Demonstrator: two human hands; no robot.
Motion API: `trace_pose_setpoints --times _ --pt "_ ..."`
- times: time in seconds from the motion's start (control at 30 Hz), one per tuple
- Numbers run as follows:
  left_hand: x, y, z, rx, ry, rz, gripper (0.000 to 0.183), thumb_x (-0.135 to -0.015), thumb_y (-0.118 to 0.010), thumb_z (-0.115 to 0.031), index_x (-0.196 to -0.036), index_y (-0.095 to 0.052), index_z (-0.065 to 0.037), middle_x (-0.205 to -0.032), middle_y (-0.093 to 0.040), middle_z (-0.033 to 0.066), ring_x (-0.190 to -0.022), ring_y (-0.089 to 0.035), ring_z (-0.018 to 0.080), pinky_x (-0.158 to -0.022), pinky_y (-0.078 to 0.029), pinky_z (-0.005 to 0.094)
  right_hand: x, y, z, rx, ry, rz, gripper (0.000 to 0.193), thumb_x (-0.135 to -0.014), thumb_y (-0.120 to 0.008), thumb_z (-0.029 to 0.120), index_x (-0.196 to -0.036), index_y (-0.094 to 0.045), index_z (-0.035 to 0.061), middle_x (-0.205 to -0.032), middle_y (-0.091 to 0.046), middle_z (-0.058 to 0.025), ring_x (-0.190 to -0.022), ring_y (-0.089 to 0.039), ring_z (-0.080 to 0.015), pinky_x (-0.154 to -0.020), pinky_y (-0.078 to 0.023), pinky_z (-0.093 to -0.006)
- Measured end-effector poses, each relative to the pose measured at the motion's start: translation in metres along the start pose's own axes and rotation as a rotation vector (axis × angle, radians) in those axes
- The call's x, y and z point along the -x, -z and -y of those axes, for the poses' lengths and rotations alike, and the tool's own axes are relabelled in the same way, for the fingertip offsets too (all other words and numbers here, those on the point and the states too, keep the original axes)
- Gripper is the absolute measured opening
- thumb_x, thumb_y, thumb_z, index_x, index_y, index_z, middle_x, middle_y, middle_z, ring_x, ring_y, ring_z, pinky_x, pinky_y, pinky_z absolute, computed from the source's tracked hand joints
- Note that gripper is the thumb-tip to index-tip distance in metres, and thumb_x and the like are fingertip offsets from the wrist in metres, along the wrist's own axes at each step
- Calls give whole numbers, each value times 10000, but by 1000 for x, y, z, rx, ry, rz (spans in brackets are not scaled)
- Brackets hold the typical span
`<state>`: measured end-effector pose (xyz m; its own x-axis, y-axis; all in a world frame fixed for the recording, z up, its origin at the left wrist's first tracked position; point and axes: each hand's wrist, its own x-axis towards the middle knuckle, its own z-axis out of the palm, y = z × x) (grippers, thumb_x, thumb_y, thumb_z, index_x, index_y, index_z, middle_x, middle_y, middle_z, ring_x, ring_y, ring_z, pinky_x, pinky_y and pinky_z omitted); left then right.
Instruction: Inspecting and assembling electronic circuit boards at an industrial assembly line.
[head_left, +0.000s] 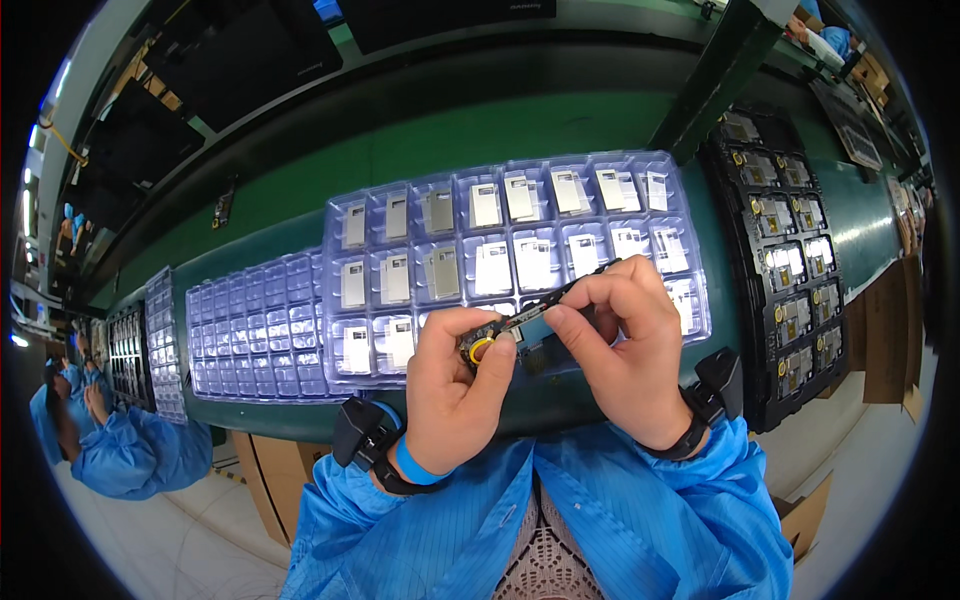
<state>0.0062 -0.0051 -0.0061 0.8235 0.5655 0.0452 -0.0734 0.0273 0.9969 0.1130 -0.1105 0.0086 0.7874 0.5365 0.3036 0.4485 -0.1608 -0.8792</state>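
Note:
Between my two hands, above the near edge of the bench, is a small circuit board assembly (530, 327) with a yellow ring at its left end and a bluish flat face. My left hand (458, 382) pinches the end with the yellow ring between thumb and fingers. At the other end, my right hand (632, 350) grips the dark edge, its thumb pressed on the bluish face. Right behind my hands lies a clear plastic tray (365, 378) whose compartments hold flat silver metal plates (440, 272). My fingers hide part of the board and some front compartments.
A second clear tray (262, 330) with many small pockets lies to the left. On the right, a black tray (765, 290) carries similar boards with yellow rings. A green post (722, 75) rises behind. Another person in blue (140, 450) sits far left.

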Motion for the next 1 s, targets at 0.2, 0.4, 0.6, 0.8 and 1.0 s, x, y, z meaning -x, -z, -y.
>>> trace_pose_setpoints --times 0.2,0.4,0.6,0.8,1.0 --pt "1 1 7 25 -72 -32 192 -852 -523 -28 -1014 -425 5 -787 -521 29 -628 -458 18 -493 -363 161 1 -2 1 36 27 -11 115 -691 -694 35 -752 -597 29 -702 -449 -27 -514 -422 -81 -439 -347 -217" --pt "-1 -1 10 13 -100 -79 173 -848 -524 -25 -994 -437 10 -738 -527 21 -596 -453 10 -482 -363 164 1 -2 2 79 43 -12 124 -687 -696 32 -750 -590 27 -711 -452 -31 -538 -463 -97 -440 -374 -215" --pt "0 -1 10 -18 -116 -103 172 -847 -528 -30 -988 -438 8 -724 -522 17 -590 -452 10 -478 -357 163 1 -3 0 57 54 -52 206 -666 -710 27 -818 -571 39 -778 -456 -55 -557 -476 -107 -451 -396 -222" --pt "-2 1 2 35 -51 -56 168 -850 -526 -34 -991 -439 2 -740 -516 17 -597 -445 12 -484 -349 166 -2 3 -3 42 92 -71 256 -664 -708 17 -883 -574 29 -847 -471 -78 -646 -535 -133 -523 -454 -212" --pt "0 3 1 -11 -32 4 179 -844 -503 -2 -1004 -425 -26 -783 -491 6 -649 -421 19 -554 -348 169 -4 9 -4 -187 -137 155 206 -668 -709 29 -843 -602 11 -796 -486 -55 -653 -520 -109 -570 -462 -218"
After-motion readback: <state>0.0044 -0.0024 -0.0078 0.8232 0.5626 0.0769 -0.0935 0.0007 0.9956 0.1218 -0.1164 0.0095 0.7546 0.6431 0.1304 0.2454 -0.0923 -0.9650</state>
